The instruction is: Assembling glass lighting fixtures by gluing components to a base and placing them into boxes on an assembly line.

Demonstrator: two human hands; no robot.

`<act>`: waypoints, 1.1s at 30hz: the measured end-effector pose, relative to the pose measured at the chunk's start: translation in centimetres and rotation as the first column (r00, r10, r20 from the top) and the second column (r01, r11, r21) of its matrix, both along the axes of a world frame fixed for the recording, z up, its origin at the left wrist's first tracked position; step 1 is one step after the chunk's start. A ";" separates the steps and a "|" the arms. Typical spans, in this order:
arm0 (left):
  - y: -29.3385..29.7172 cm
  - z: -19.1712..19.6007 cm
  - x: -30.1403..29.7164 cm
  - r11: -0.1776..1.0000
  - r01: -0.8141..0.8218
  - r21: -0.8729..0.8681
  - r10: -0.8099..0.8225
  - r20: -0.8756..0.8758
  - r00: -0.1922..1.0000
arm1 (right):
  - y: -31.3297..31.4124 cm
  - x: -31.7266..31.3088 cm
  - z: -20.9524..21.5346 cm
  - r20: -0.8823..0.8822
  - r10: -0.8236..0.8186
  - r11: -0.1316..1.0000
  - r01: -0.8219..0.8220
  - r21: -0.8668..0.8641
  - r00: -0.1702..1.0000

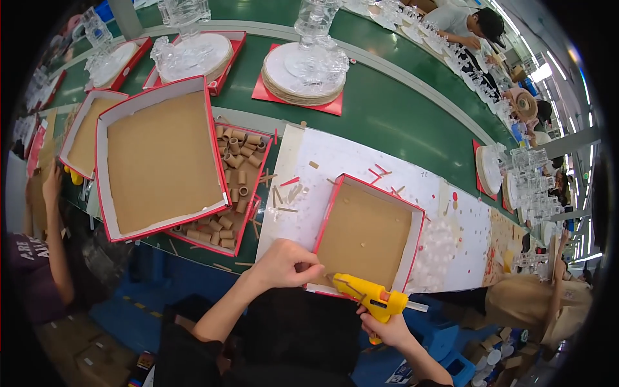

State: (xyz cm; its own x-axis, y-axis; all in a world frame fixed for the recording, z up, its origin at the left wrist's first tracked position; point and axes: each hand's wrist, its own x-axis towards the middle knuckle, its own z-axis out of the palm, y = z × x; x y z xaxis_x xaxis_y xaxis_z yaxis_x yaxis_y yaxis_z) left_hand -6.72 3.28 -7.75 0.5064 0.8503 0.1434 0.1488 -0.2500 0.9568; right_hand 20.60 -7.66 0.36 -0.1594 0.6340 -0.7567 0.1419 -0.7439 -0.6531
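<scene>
A yellow hot glue gun (366, 292) is in my right hand (389, 330), its clear glue stick poking out of the back. The nozzle points left toward my left hand (284, 265), whose fingers are pinched together at the near left corner of a shallow cardboard tray (371, 209). Whatever those fingers hold, if anything, is hidden. Red sides with white inner walls surround the tray's brown bottom, where a few tiny pale bits lie. The tray rests on a white sheet (302, 155) on the table.
Left of me, a larger red-edged tray (161, 164) overlaps a box of short cardboard tubes (242, 177). Red and brown strips (287, 197) are scattered about the sheet. Clear plastic pieces on round white discs (303, 74) stand on the green table (393, 106). Other people work nearby.
</scene>
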 end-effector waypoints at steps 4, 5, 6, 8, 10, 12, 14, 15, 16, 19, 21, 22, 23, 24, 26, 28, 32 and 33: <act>-0.1 0.0 0.0 1.000 -0.014 0.014 0.014 0.007 1.000 | 0.1 -0.2 0.3 0.047 0.013 1.000 -0.012 -0.011 0.999; -0.1 0.0 0.0 1.000 -0.016 0.015 0.015 0.009 1.000 | 0.0 -0.3 0.4 0.050 0.014 1.000 -0.014 -0.010 0.999; -0.1 0.0 0.1 1.000 -0.015 0.013 0.015 0.009 1.000 | 0.0 -0.2 0.3 0.053 0.019 1.000 -0.020 0.011 0.998; -0.1 0.0 0.1 1.000 -0.015 0.012 0.015 0.009 1.000 | 0.0 -0.2 0.5 0.057 0.024 0.999 -0.026 0.032 0.998; 0.0 0.0 0.2 1.000 -0.013 0.016 0.013 0.005 1.000 | 0.3 -0.1 0.9 0.093 0.074 0.997 -0.074 -0.006 0.993; 0.0 -0.3 0.0 1.000 -0.009 0.024 0.009 -0.015 1.000 | 0.1 0.0 1.9 0.067 0.015 0.997 -0.019 0.069 0.998; -0.1 -0.3 -0.1 1.000 -0.005 0.027 0.006 -0.034 0.999 | -0.5 1.1 2.4 0.037 -0.042 0.990 0.037 0.138 0.998; -0.1 -0.1 0.0 1.000 -0.017 0.014 0.018 -0.016 1.000 | -1.0 2.7 2.6 0.060 -0.024 0.989 0.015 0.150 0.998; -0.1 0.0 0.1 1.000 -0.029 0.000 0.029 0.002 1.000 | -1.6 4.2 2.9 0.083 -0.007 0.987 -0.007 0.162 0.997; -0.1 -0.4 0.0 1.000 -0.019 0.021 0.020 -0.046 0.999 | -2.6 6.8 3.9 0.131 -0.102 0.994 0.097 0.042 0.986; -0.1 -0.3 0.0 1.000 -0.015 0.003 0.015 -0.032 0.999 | -3.5 7.1 3.8 0.195 -0.146 0.989 0.144 0.024 0.970; -0.1 -0.3 0.1 1.000 -0.019 -0.014 0.019 -0.027 0.999 | -3.6 7.4 3.8 0.201 -0.155 0.988 0.153 0.024 0.967; -0.1 -0.3 0.1 1.000 -0.011 -0.015 0.011 -0.024 1.000 | -3.7 7.5 3.8 0.223 -0.125 0.992 0.128 0.000 0.967; -0.2 -0.3 0.1 1.000 -0.018 -0.019 0.017 -0.023 1.000 | -3.7 7.6 3.7 0.243 -0.095 0.994 0.104 -0.025 0.965; -0.2 -0.3 0.4 0.999 -0.022 -0.025 0.021 -0.025 0.999 | -3.7 7.6 3.5 0.264 -0.113 0.993 0.119 -0.008 0.958; -0.1 -0.4 0.5 0.999 -0.041 -0.014 0.041 -0.013 0.999 | -3.4 7.6 3.4 0.280 -0.125 0.992 0.128 0.007 0.952; 0.3 -0.4 0.5 0.999 -0.040 -0.020 0.040 -0.016 0.999 | -3.1 7.9 3.3 0.284 -0.145 0.989 0.142 0.034 0.948; 0.4 -0.2 0.4 0.999 -0.036 -0.015 0.036 -0.017 0.999 | -3.0 8.0 3.2 0.279 -0.146 0.989 0.139 0.045 0.949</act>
State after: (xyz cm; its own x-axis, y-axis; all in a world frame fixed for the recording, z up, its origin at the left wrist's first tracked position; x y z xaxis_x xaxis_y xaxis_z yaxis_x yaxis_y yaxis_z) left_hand -6.29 3.70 -7.93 0.4776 0.8700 0.1226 0.1731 -0.2300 0.9577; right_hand 28.61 -10.70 3.55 0.1508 0.6537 -0.7416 0.2161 -0.7538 -0.6205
